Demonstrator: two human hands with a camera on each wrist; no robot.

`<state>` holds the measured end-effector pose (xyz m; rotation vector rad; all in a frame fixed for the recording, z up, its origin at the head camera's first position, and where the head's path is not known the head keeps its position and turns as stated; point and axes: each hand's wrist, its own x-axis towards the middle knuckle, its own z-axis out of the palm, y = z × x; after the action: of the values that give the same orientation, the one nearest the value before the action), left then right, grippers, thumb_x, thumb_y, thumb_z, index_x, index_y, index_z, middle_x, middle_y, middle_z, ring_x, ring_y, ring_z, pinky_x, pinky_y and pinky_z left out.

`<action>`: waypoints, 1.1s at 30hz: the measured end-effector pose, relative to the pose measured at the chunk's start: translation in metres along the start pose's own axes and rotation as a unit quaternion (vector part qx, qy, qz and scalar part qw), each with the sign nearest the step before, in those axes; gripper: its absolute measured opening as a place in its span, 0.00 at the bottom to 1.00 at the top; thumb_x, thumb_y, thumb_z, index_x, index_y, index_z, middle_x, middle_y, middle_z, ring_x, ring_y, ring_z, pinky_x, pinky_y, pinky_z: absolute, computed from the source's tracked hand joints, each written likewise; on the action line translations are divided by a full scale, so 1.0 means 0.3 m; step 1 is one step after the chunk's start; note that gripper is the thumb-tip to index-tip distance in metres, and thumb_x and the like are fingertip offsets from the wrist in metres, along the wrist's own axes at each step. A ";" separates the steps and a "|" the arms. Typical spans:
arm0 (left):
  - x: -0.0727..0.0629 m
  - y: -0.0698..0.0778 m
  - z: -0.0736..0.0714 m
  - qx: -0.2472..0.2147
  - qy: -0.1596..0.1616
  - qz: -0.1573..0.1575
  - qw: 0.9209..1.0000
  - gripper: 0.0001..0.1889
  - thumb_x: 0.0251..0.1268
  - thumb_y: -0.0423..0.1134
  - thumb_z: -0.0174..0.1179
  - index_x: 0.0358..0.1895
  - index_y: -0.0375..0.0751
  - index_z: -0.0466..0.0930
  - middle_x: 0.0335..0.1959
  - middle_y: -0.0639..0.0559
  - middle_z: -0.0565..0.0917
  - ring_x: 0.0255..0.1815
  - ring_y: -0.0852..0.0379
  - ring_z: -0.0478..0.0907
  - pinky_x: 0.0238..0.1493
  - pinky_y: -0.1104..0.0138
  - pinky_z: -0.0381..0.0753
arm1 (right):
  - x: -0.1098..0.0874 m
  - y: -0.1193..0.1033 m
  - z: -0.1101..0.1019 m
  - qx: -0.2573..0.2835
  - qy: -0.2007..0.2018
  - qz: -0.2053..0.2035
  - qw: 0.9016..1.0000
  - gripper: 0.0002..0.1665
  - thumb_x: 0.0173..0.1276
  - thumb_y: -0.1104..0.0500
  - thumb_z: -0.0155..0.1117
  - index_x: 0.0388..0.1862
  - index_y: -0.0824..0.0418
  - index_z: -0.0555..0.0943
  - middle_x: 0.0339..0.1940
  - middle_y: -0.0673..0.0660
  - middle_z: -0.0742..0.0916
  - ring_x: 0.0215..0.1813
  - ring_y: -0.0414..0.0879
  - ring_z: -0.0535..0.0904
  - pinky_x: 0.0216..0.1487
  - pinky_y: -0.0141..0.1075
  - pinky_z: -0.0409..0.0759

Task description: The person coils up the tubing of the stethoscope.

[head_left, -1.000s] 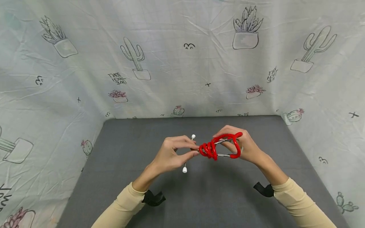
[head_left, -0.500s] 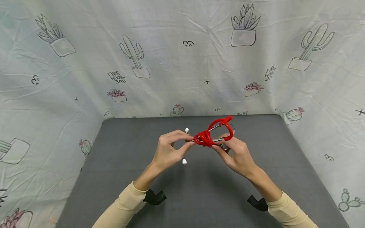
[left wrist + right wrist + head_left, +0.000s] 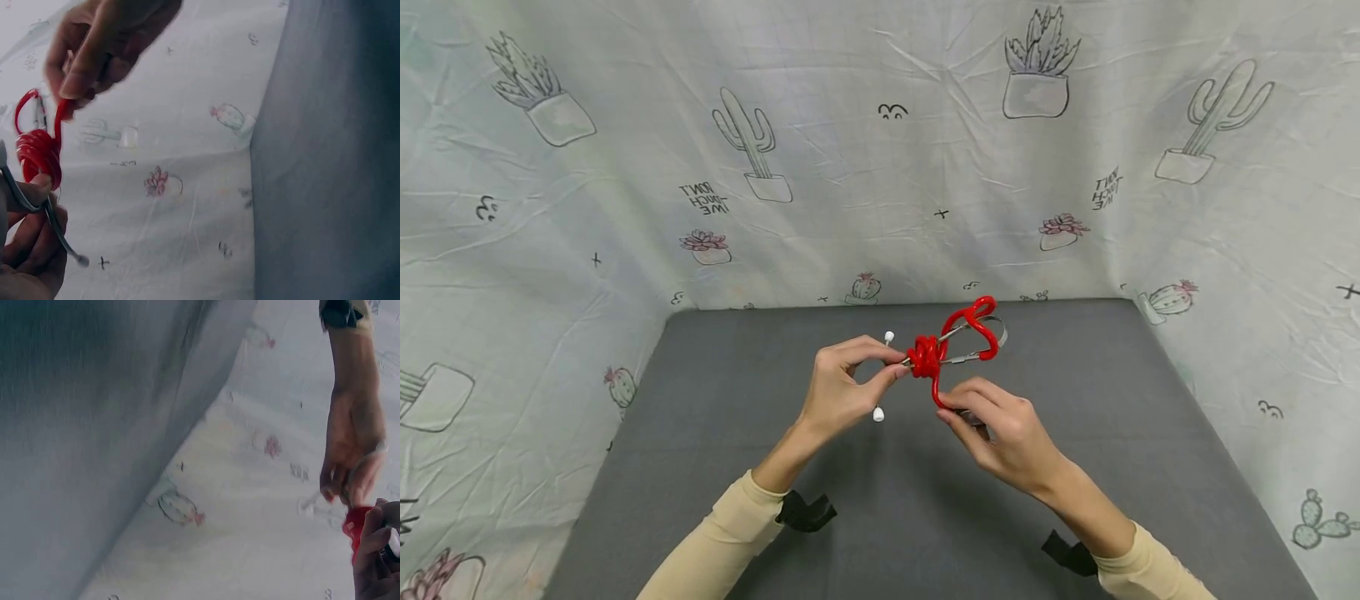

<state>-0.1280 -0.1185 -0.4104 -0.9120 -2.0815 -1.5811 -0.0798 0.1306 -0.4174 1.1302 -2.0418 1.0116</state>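
A stethoscope [image 3: 926,357] with red tubing is held up over the grey table, its tube wound in several turns around the metal ear tubes. My left hand [image 3: 850,379] pinches those ear tubes between thumb and fingers, just left of the coil [image 3: 39,153]. White ear tips [image 3: 878,414] stick out on either side of that hand. Below and right of the coil, my right hand [image 3: 1007,429] grips the tube's free end, with the chest piece partly hidden in its fingers. A red loop and a thin metal spring [image 3: 1002,331] stand out beyond the coil at the upper right.
The grey table [image 3: 880,517] spreads beneath both hands. Around it hangs a pale cloth [image 3: 835,150] printed with cacti, forming the back and side walls. Black straps [image 3: 806,511] hang at both wrists by the cream sleeves.
My right hand has moved from behind the red loop down toward me, drawing the tube's end out below the coil. The left hand keeps its pinch and has risen slightly.
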 end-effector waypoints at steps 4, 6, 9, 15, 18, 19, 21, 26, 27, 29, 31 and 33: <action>0.008 0.006 -0.004 0.008 -0.007 -0.021 1.000 0.05 0.61 0.26 0.78 0.38 0.36 0.95 0.34 0.46 0.93 0.35 0.57 0.87 0.33 0.69 0.85 | 0.024 -0.018 -0.028 -0.082 -0.006 -0.032 0.996 0.20 0.85 0.52 0.60 0.45 0.66 0.90 0.38 0.55 0.89 0.28 0.39 0.82 0.27 0.23 0.79; 0.014 0.012 -0.005 0.014 -0.016 -0.028 0.999 0.05 0.61 0.27 0.78 0.39 0.37 0.95 0.34 0.47 0.93 0.36 0.57 0.88 0.40 0.65 0.89 | 0.041 -0.027 -0.046 -0.120 -0.008 -0.058 0.991 0.20 0.85 0.54 0.59 0.44 0.66 0.90 0.37 0.56 0.89 0.29 0.41 0.84 0.28 0.26 0.82; 0.018 0.018 -0.005 0.026 -0.023 -0.031 0.999 0.04 0.62 0.29 0.78 0.39 0.38 0.95 0.35 0.48 0.94 0.37 0.56 0.89 0.43 0.64 0.89 | 0.067 -0.036 -0.070 -0.148 -0.004 -0.085 0.985 0.18 0.84 0.57 0.59 0.42 0.67 0.90 0.36 0.57 0.89 0.30 0.42 0.85 0.29 0.31 0.86; 0.016 0.031 -0.002 0.048 -0.034 -0.023 0.998 0.04 0.63 0.29 0.78 0.40 0.38 0.96 0.35 0.48 0.94 0.35 0.56 0.88 0.36 0.65 0.87 | 0.098 -0.032 -0.089 -0.161 0.015 -0.075 0.984 0.16 0.82 0.56 0.61 0.39 0.65 0.88 0.31 0.54 0.89 0.29 0.41 0.83 0.29 0.34 0.87; 0.009 0.034 0.004 0.062 -0.046 -0.022 0.997 0.05 0.63 0.29 0.78 0.40 0.37 0.96 0.35 0.48 0.94 0.35 0.56 0.88 0.35 0.66 0.86 | 0.097 -0.025 -0.092 -0.164 0.008 -0.052 0.985 0.18 0.82 0.54 0.60 0.38 0.64 0.87 0.30 0.54 0.89 0.27 0.41 0.83 0.28 0.35 0.86; 0.006 0.035 0.006 0.066 -0.048 -0.022 0.996 0.05 0.62 0.28 0.78 0.40 0.36 0.96 0.35 0.48 0.93 0.35 0.56 0.87 0.34 0.67 0.86 | 0.097 -0.022 -0.093 -0.165 0.003 -0.043 0.985 0.18 0.82 0.53 0.59 0.39 0.64 0.87 0.30 0.54 0.90 0.26 0.42 0.84 0.28 0.36 0.86; 0.002 0.036 0.013 0.077 -0.052 -0.016 0.996 0.05 0.62 0.28 0.78 0.40 0.36 0.96 0.35 0.47 0.93 0.34 0.56 0.87 0.35 0.68 0.86 | 0.096 -0.017 -0.098 -0.169 -0.006 -0.031 0.985 0.19 0.82 0.52 0.58 0.40 0.65 0.87 0.29 0.54 0.90 0.24 0.42 0.83 0.26 0.36 0.85; -0.008 0.039 0.033 0.111 -0.058 0.004 0.992 0.04 0.62 0.28 0.78 0.40 0.35 0.95 0.34 0.48 0.92 0.32 0.57 0.86 0.35 0.71 0.86 | 0.100 -0.005 -0.108 -0.150 -0.024 0.004 0.988 0.26 0.83 0.41 0.61 0.37 0.60 0.88 0.24 0.50 0.88 0.21 0.37 0.77 0.23 0.28 0.79; -0.010 0.038 0.036 0.118 -0.059 0.006 0.991 0.04 0.62 0.28 0.78 0.40 0.35 0.95 0.34 0.48 0.92 0.32 0.57 0.86 0.35 0.71 0.85 | 0.100 -0.003 -0.111 -0.141 -0.027 0.013 0.990 0.27 0.82 0.39 0.62 0.37 0.59 0.88 0.24 0.49 0.87 0.21 0.36 0.76 0.24 0.27 0.78; -0.012 0.038 0.040 0.128 -0.058 0.005 0.990 0.04 0.62 0.28 0.78 0.40 0.34 0.95 0.34 0.48 0.92 0.31 0.57 0.86 0.34 0.72 0.85 | 0.102 -0.002 -0.118 -0.111 -0.041 0.036 0.992 0.19 0.76 0.43 0.73 0.37 0.59 0.88 0.25 0.48 0.88 0.23 0.35 0.77 0.27 0.25 0.79; -0.016 0.037 0.043 0.134 -0.056 0.000 0.989 0.05 0.62 0.28 0.78 0.40 0.34 0.95 0.33 0.47 0.92 0.32 0.57 0.87 0.34 0.72 0.85 | 0.105 -0.003 -0.126 -0.085 -0.063 0.059 0.993 0.13 0.67 0.54 0.83 0.39 0.59 0.87 0.28 0.47 0.89 0.26 0.33 0.79 0.30 0.23 0.80; -0.021 0.036 0.046 0.140 -0.053 -0.004 0.989 0.05 0.62 0.28 0.78 0.40 0.34 0.95 0.33 0.47 0.92 0.32 0.57 0.87 0.34 0.72 0.86 | 0.106 -0.005 -0.135 -0.071 -0.088 0.084 0.990 0.16 0.57 0.65 0.87 0.40 0.59 0.87 0.31 0.47 0.90 0.28 0.32 0.81 0.33 0.22 0.81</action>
<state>-0.1149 -0.1054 -0.4109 -0.9028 -2.3074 -1.2257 -0.0881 0.1503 -0.3706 1.0169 -2.3424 0.8536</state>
